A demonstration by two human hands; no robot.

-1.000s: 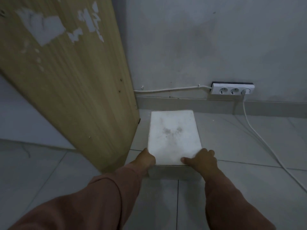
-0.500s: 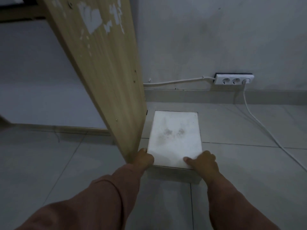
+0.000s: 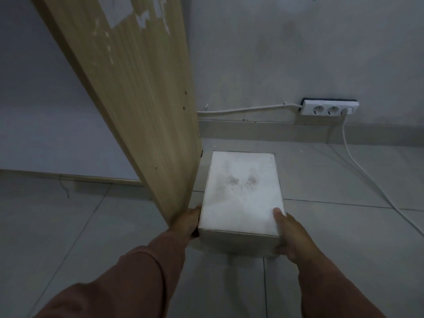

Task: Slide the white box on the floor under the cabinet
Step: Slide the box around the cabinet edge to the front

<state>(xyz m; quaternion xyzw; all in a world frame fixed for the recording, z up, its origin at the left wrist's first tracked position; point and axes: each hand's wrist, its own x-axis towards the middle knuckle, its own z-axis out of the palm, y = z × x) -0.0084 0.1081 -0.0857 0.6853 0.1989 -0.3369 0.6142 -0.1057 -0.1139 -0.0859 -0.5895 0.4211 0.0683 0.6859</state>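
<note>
The white box [image 3: 241, 191] lies on the tiled floor, its long side running away from me, with faint smudges on its top. Its left side sits right beside the wooden side panel of the cabinet [image 3: 146, 106]. My left hand [image 3: 187, 222] grips the box's near left corner, squeezed between the box and the panel's foot. My right hand [image 3: 290, 235] holds the near right corner, thumb on top and fingers down the front face. The space under the cabinet opens to the left of the panel.
A white power strip [image 3: 328, 109] is fixed to the wall at the back right. Its cable [image 3: 371, 180] trails across the floor to the right of the box. Another cable [image 3: 245, 109] runs along the wall above the skirting.
The box has come nearer to me and its near end looks raised, showing the front face. My hands have shifted from its top edge to its near corners.
</note>
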